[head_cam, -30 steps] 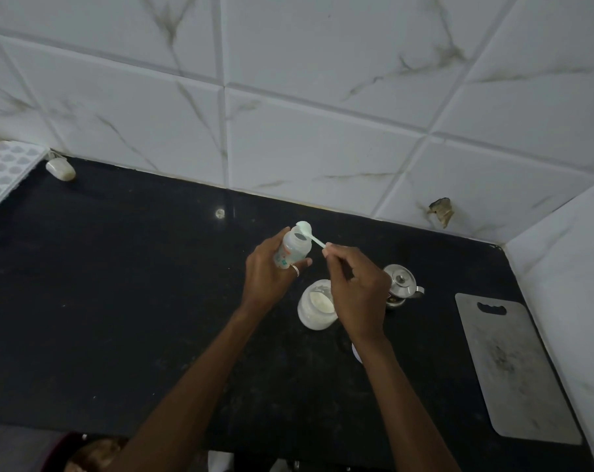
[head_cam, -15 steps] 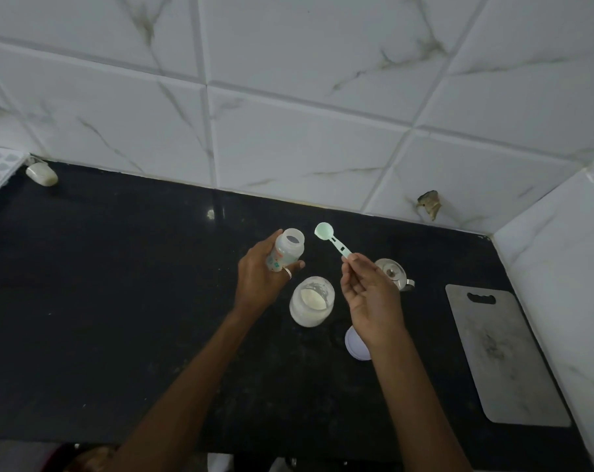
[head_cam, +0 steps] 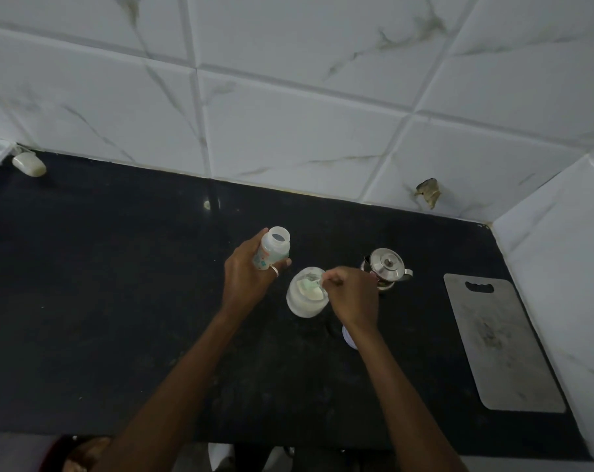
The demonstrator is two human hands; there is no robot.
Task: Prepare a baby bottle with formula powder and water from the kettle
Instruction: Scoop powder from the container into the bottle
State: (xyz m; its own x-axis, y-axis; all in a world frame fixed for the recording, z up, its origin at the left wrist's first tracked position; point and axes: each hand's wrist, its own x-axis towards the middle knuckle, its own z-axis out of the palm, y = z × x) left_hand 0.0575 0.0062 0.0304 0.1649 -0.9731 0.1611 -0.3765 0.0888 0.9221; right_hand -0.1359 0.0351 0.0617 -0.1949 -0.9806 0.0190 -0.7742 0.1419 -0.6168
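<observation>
Nearest, a white lid [head_cam: 349, 338] peeks out from under the right wrist. The right hand [head_cam: 353, 298] pinches the pale green scoop [head_cam: 311, 285] by its handle, the bowl dipped into the open formula jar [head_cam: 300, 306] just left of its fingertips. Further left, the left hand [head_cam: 246, 282] grips the uncapped baby bottle [head_cam: 274, 248] around its body. Just beyond the right knuckles stands the closed steel kettle [head_cam: 387, 265].

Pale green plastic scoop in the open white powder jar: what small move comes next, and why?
Probably lift a filled scoop to the clear baby bottle: the right hand pinches it inside the jar, and the left hand holds the bottle uncapped alongside.
</observation>
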